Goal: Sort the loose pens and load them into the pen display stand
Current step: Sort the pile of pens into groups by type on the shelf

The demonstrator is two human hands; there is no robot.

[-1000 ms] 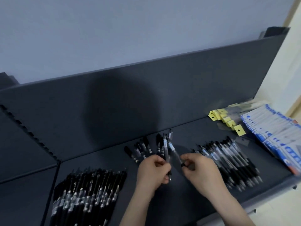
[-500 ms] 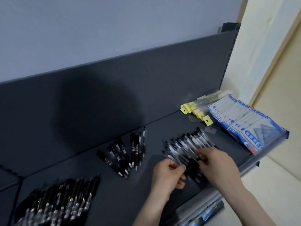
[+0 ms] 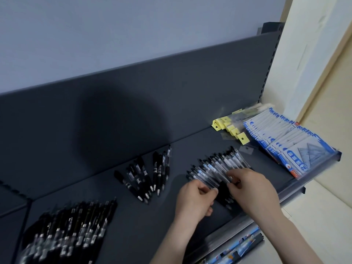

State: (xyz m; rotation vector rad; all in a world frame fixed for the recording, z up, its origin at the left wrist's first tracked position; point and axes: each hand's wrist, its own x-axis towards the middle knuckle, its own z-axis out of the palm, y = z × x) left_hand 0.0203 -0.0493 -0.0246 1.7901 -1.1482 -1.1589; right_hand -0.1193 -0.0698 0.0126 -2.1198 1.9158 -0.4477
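Right of centre, our left hand point(image 3: 196, 200) pinches the heap of clear-barrelled plastic pens point(image 3: 222, 164) on the dark grey shelf point(image 3: 133, 225). Our right hand point(image 3: 251, 189) touches it, grip unclear. Likely sorting; next, separate matching pens.

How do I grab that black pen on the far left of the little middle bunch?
Pinch the leftmost black pen at mid-barrel, from above, across its width. It lies flat and slanted on the shelf, with bare shelf along its left side.
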